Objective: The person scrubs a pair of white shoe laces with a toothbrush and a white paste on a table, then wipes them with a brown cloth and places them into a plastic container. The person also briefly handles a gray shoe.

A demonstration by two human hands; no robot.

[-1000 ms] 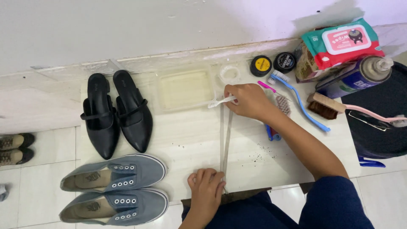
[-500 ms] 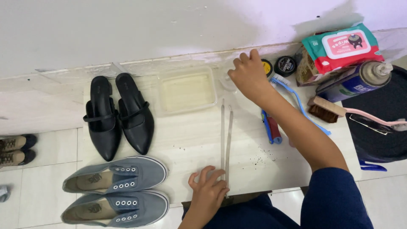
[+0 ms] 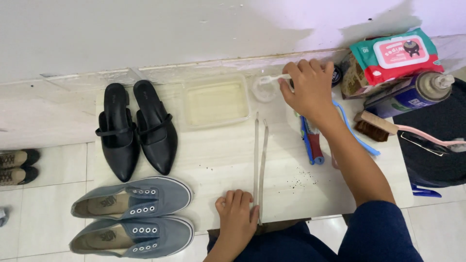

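Black shoes glossy leather; grey sneakers matt canvas.

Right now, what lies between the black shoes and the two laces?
In the head view, a clear rectangular tub lies between the black shoes and the laces.

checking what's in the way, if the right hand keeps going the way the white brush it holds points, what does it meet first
The right hand holds a white brush pointing left, its head over a small round clear dish. Straight on, it would likely meet the clear tray of yellowish liquid next, though height above it is unclear.
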